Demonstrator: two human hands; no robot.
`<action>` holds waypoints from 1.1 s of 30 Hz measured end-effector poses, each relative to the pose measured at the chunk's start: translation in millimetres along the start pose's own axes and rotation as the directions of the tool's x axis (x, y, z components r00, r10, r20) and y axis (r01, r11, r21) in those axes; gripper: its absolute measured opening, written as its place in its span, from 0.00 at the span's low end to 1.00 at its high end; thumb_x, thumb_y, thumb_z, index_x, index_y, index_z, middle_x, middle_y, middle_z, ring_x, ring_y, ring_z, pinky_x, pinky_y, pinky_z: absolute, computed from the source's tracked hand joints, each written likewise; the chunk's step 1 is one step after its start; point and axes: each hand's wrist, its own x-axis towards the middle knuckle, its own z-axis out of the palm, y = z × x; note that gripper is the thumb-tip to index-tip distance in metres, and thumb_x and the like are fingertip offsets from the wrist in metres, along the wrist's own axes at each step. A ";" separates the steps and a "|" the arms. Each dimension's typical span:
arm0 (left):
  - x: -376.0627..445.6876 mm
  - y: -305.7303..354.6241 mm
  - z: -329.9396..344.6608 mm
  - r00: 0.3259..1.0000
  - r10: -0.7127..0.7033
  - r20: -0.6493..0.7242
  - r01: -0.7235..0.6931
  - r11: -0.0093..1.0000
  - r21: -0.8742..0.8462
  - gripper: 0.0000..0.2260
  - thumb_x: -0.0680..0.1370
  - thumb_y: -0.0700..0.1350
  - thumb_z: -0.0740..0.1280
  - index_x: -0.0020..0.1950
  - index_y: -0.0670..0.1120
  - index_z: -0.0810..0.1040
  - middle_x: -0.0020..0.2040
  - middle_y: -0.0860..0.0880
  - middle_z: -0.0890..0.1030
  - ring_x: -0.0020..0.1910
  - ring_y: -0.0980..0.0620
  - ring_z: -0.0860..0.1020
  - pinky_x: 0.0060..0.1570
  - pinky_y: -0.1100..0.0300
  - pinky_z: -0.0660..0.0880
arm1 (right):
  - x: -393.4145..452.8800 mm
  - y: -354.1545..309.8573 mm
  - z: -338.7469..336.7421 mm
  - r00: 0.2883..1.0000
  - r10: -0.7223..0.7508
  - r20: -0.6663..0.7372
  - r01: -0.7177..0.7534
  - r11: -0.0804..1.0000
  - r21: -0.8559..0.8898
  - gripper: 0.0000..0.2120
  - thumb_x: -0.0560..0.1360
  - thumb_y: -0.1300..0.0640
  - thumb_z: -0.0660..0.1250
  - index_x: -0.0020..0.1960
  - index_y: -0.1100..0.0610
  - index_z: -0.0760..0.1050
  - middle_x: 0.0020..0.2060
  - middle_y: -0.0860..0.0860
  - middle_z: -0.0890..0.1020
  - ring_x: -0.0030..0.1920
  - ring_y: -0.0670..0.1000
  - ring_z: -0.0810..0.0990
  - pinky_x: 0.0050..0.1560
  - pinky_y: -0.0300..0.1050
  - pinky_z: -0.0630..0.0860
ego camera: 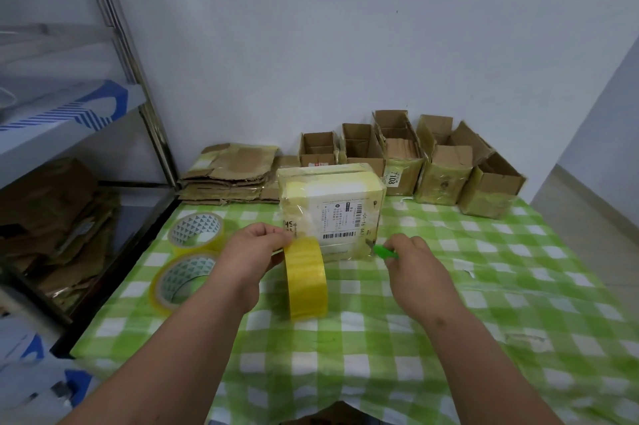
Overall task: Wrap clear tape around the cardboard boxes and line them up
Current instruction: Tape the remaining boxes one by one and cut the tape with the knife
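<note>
A table under a green checked cloth (449,321) is set against a white wall (345,27). The taped box (332,206) stands centre. A tape roll (306,277) is gripped by the left hand (252,251), a green cutter (383,251) pinched by the right hand (411,258). Open boxes (446,168) are lined along the far edge.

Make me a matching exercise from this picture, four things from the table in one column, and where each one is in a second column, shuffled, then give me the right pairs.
Column one:
1. tape roll on edge
2. green cutter
3. flattened cardboard stack
4. open boxes

Column two:
A. lined up along the wall at the back right
B. held in the right hand
C. piled at the back left corner of the table
D. held by the left hand, in front of the wrapped box

Pairs: 1-D, 2-B, 3-C, 4-A
</note>
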 end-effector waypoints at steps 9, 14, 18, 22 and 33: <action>1.0 -1.9 -0.2 0.999 0.035 -0.009 -0.035 0.998 0.056 0.06 0.76 0.38 0.70 0.40 0.45 0.79 0.43 0.47 0.84 0.52 0.42 0.80 0.58 0.44 0.78 | -7.9 -56.3 -24.4 0.967 -0.198 0.158 0.137 0.933 0.332 0.14 0.79 0.58 0.62 0.59 0.44 0.62 0.42 0.52 0.76 0.35 0.52 0.75 0.38 0.52 0.74; 0.1 -4.6 -0.5 0.997 0.072 -0.020 -0.070 0.993 0.091 0.05 0.76 0.42 0.71 0.40 0.47 0.79 0.43 0.47 0.82 0.50 0.45 0.78 0.58 0.45 0.75 | -4.7 -74.6 -23.7 0.948 -0.279 0.153 0.218 0.919 0.330 0.06 0.81 0.55 0.63 0.54 0.47 0.68 0.44 0.47 0.76 0.39 0.50 0.76 0.39 0.49 0.75; 0.6 -6.9 -0.4 0.996 0.085 -0.022 -0.083 0.992 0.090 0.06 0.76 0.42 0.71 0.39 0.48 0.79 0.40 0.49 0.80 0.45 0.48 0.75 0.50 0.51 0.73 | -0.9 -84.1 -23.1 0.950 -0.297 0.099 0.260 0.925 0.277 0.05 0.81 0.53 0.63 0.55 0.45 0.73 0.44 0.46 0.78 0.38 0.50 0.77 0.41 0.50 0.77; -0.2 -8.1 1.0 0.997 0.079 -0.027 -0.077 0.995 0.057 0.07 0.77 0.43 0.70 0.39 0.50 0.80 0.43 0.48 0.83 0.43 0.48 0.76 0.46 0.55 0.71 | 0.8 -93.8 -22.4 0.948 -0.308 0.082 0.294 0.944 0.150 0.09 0.81 0.52 0.62 0.60 0.46 0.75 0.50 0.48 0.81 0.43 0.51 0.78 0.46 0.48 0.77; -1.1 -9.9 2.4 0.996 0.077 -0.039 -0.075 0.995 0.059 0.06 0.78 0.46 0.70 0.42 0.47 0.83 0.44 0.51 0.86 0.51 0.52 0.81 0.51 0.55 0.74 | 5.5 -106.7 -15.6 0.940 -0.335 0.066 0.339 0.939 -0.054 0.11 0.81 0.51 0.60 0.61 0.49 0.76 0.54 0.49 0.82 0.53 0.54 0.79 0.52 0.51 0.77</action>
